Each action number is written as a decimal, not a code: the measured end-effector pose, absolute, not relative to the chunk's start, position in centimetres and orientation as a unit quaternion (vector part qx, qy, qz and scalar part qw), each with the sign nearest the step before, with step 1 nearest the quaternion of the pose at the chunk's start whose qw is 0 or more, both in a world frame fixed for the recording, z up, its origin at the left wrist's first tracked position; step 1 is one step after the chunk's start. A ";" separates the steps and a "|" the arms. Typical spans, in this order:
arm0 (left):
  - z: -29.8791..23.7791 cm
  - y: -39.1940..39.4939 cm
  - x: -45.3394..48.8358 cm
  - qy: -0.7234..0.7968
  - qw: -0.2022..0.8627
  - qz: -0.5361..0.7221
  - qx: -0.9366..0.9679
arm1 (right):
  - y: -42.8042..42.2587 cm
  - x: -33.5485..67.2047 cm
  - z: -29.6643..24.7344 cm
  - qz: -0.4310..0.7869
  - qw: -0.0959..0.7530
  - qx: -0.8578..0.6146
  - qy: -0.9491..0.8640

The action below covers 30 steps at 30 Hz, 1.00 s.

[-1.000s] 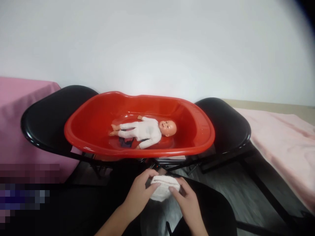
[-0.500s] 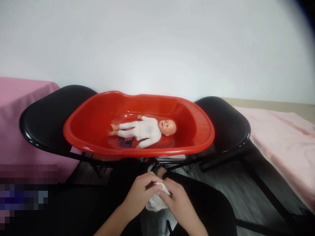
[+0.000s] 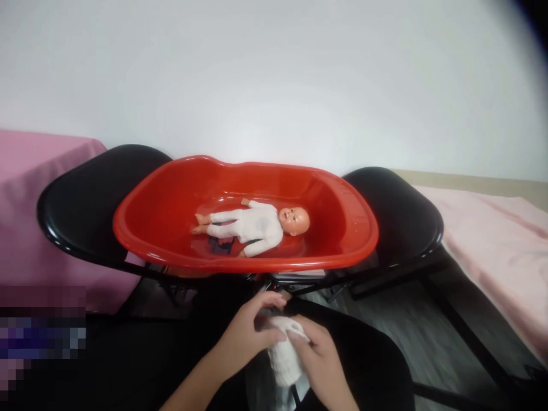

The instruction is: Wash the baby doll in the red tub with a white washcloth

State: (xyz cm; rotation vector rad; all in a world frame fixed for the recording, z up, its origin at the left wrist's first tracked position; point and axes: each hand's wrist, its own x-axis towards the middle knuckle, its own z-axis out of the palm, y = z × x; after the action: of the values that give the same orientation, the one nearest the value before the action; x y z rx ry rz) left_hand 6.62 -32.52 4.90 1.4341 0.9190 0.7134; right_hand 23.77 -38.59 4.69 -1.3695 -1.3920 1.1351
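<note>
A red plastic baby tub (image 3: pixel 145 194) rests across two black chairs (image 3: pixel 81 205). Inside it a baby doll (image 3: pixel 252 224) in a white suit lies on its back, head to the right, with a small dark item under its legs. Low in the view, over my lap, my left hand (image 3: pixel 246 337) and my right hand (image 3: pixel 319 357) are both closed on a bunched white cloth (image 3: pixel 285 351) that hangs down between them. Both hands are in front of the tub, apart from it.
A pink-covered surface (image 3: pixel 25 171) stands at the left and a pale pink bed or mat (image 3: pixel 500 240) at the right. A white wall fills the background. The second black chair (image 3: pixel 402 222) sits at the tub's right end. Grey floor shows at lower right.
The folded cloth held flat between my hands a second ago is now gathered and hangs lower. My right hand has dropped slightly. The doll and tub have not moved.
</note>
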 end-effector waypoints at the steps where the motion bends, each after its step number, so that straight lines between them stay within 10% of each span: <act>1: 5.2 -32.6 6.6 0.390 0.623 0.270 0.622 | -38.7 24.1 4.9 0.454 0.453 -0.541 -0.545; 19: 4.4 -32.1 6.8 0.456 0.618 0.165 0.619 | -38.8 28.7 2.3 0.505 0.593 -0.598 -0.189; 30: 3.1 -32.0 7.1 0.496 0.595 0.214 0.595 | -39.0 25.9 2.9 0.438 0.464 -0.630 -0.443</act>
State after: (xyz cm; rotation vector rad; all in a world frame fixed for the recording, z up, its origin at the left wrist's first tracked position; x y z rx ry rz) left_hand 7.14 -31.95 3.15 1.3829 1.1523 0.4967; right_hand 25.90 -38.99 2.95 -1.5471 -1.0889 1.0770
